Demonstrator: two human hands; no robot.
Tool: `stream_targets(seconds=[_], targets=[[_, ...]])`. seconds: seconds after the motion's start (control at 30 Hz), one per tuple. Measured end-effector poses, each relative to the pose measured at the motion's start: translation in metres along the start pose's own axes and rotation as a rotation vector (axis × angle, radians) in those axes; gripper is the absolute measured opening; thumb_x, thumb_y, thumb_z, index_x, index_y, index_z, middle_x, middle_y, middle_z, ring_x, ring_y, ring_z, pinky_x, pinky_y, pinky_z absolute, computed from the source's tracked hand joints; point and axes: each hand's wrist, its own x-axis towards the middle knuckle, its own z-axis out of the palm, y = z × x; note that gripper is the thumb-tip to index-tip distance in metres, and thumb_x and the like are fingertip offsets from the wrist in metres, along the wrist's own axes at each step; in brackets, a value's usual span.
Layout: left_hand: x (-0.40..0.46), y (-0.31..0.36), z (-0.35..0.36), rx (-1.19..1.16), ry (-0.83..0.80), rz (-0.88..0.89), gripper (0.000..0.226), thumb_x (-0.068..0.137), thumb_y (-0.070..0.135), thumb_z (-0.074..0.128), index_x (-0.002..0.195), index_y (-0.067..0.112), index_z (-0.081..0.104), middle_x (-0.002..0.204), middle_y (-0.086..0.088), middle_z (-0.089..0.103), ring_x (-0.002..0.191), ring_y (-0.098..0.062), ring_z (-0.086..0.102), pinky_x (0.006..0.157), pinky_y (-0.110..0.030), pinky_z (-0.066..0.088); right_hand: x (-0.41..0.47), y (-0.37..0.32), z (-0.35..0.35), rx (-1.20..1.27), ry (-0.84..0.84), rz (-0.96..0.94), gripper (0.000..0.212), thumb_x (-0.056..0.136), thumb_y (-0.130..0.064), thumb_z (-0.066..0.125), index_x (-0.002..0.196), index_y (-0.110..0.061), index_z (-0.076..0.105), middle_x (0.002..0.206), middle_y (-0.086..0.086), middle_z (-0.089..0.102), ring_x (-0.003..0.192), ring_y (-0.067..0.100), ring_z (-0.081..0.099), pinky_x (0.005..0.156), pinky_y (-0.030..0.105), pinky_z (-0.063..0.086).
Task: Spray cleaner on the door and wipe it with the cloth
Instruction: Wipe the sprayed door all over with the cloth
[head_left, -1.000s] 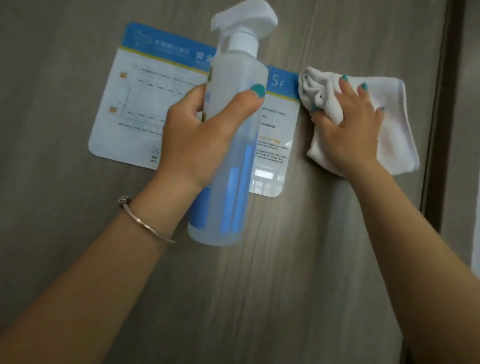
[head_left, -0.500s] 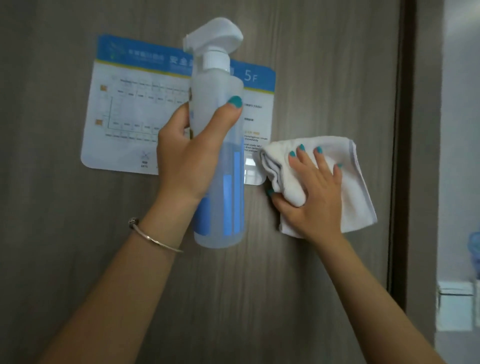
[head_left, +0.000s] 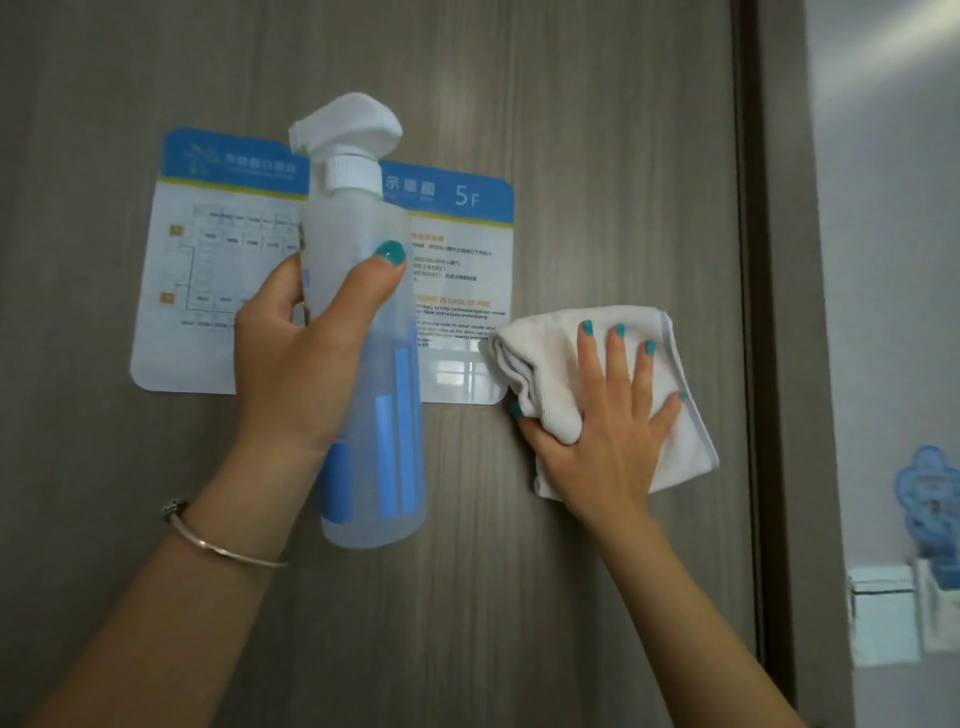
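1. We see the grey wood-grain door (head_left: 571, 130) filling most of the view.
2. Our right hand (head_left: 608, 431) presses the folded white cloth (head_left: 550, 353) flat on the door, fingers (head_left: 589, 358) spread, thumb tucked around its left fold.
3. Our left hand (head_left: 301, 358) grips the upright spray bottle (head_left: 363, 332), thumb and fingers curled around its body.
4. Behind the bottle hangs a blue-and-white floor-plan sign (head_left: 218, 249) marked 5F.
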Motion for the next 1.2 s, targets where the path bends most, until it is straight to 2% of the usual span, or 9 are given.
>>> stream_targets(seconds=[0.17,0.3,0.37,0.47,0.57,0.73,0.9,1.07,1.2], targets=[[-0.002,-0.006,0.008,-0.010,-0.024,-0.005,0.014,0.082,0.036,0.070,0.094,0.029,0.070,0.088,0.012,0.074,0.081,0.000,0.070,0.067,-0.016,0.055,-0.002,-0.001,0.001,0.080,0.023,0.021,0.095,0.075,-0.070,0.044,0.151,-0.030,0.005,0.160,0.001,0.024,0.148,0.030,0.015,0.111,0.069,0.013],[-0.004,-0.016,0.017,-0.009,-0.022,-0.004,0.014,0.081,0.036,0.070,0.092,0.029,0.071,0.082,0.016,0.072,0.076,0.005,0.067,0.061,-0.010,0.050,-0.001,0.002,0.001,0.034,0.005,-0.012,0.085,0.074,-0.069,0.046,0.149,-0.032,0.027,0.161,0.003,0.024,0.148,0.033,0.016,0.110,0.070,0.015],[-0.005,-0.020,0.021,0.006,-0.023,-0.013,0.015,0.080,0.038,0.071,0.092,0.028,0.071,0.081,0.016,0.072,0.075,0.004,0.067,0.064,-0.015,0.051,-0.001,0.003,0.003,0.005,-0.002,-0.029,0.080,0.075,-0.068,0.047,0.147,-0.035,0.035,0.160,0.004,0.025,0.148,0.034,0.018,0.108,0.070,0.016],[-0.006,-0.026,0.025,0.013,-0.038,-0.016,0.014,0.081,0.037,0.071,0.093,0.028,0.072,0.086,0.013,0.074,0.081,-0.003,0.070,0.071,-0.023,0.055,0.000,0.006,0.008,-0.021,0.003,-0.048,0.077,0.077,-0.067,0.046,0.148,-0.037,0.036,0.160,0.004,0.025,0.148,0.033,0.017,0.108,0.070,0.016],[-0.007,-0.029,0.027,0.020,-0.062,-0.014,0.017,0.081,0.036,0.072,0.095,0.027,0.071,0.085,0.013,0.073,0.080,-0.001,0.070,0.068,-0.020,0.054,0.011,0.015,0.011,-0.044,0.009,-0.100,0.074,0.080,-0.066,0.044,0.147,-0.039,0.035,0.160,0.004,0.026,0.148,0.035,0.018,0.107,0.070,0.017],[-0.001,-0.033,0.026,0.028,-0.087,-0.008,0.019,0.080,0.035,0.074,0.097,0.027,0.071,0.091,0.010,0.075,0.084,-0.004,0.071,0.072,-0.022,0.057,0.083,0.028,0.004,-0.019,-0.027,-0.085,0.072,0.080,-0.070,0.037,0.148,-0.047,0.028,0.162,-0.002,0.018,0.150,0.030,0.009,0.110,0.068,0.012],[0.007,-0.036,0.032,0.006,-0.053,-0.027,0.021,0.080,0.036,0.073,0.098,0.024,0.072,0.090,0.008,0.075,0.084,-0.005,0.071,0.069,-0.021,0.056,0.173,0.026,-0.006,0.039,-0.055,0.031,0.065,0.086,-0.068,0.043,0.146,-0.053,0.024,0.163,-0.009,0.012,0.151,0.025,0.000,0.113,0.067,0.003],[0.013,-0.043,0.046,-0.044,0.008,-0.057,0.022,0.078,0.038,0.074,0.094,0.023,0.072,0.090,0.008,0.075,0.086,-0.008,0.071,0.078,-0.031,0.059,0.085,0.027,-0.001,0.025,0.009,-0.075,0.065,0.083,-0.064,0.039,0.146,-0.046,0.032,0.162,-0.008,0.018,0.150,0.028,0.008,0.112,0.068,0.006],[0.008,-0.046,0.060,-0.071,0.005,-0.041,0.020,0.078,0.037,0.074,0.094,0.024,0.073,0.089,0.009,0.075,0.084,-0.005,0.071,0.074,-0.026,0.057,-0.026,0.060,-0.005,-0.009,-0.080,-0.246,0.067,0.083,-0.055,0.043,0.147,-0.037,0.034,0.161,0.003,0.023,0.148,0.036,0.014,0.107,0.071,0.015]])
